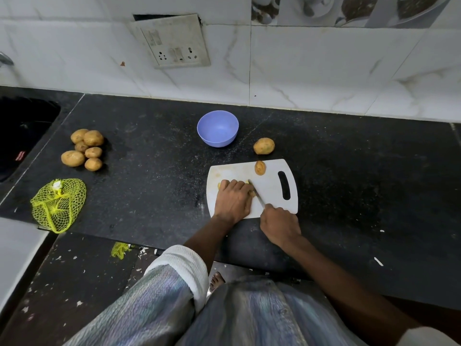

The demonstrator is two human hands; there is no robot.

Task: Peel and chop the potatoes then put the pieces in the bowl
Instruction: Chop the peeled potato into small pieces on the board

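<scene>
— Two hands on the white board [272,193], mid-frame?
— Yes. Left hand [233,199] curls over the peeled potato [247,182]; right hand [280,227] grips the knife [258,197]. The bowl [217,128] sits above.

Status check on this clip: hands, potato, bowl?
Left hand holds potato on cutting board. Right hand grips knife, cutting. Blue bowl empty. No obstruction.

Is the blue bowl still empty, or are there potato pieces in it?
Empty. The blue bowl sits upright on the counter and its inside shows only bare blue plastic, with no potato pieces in it.
</scene>
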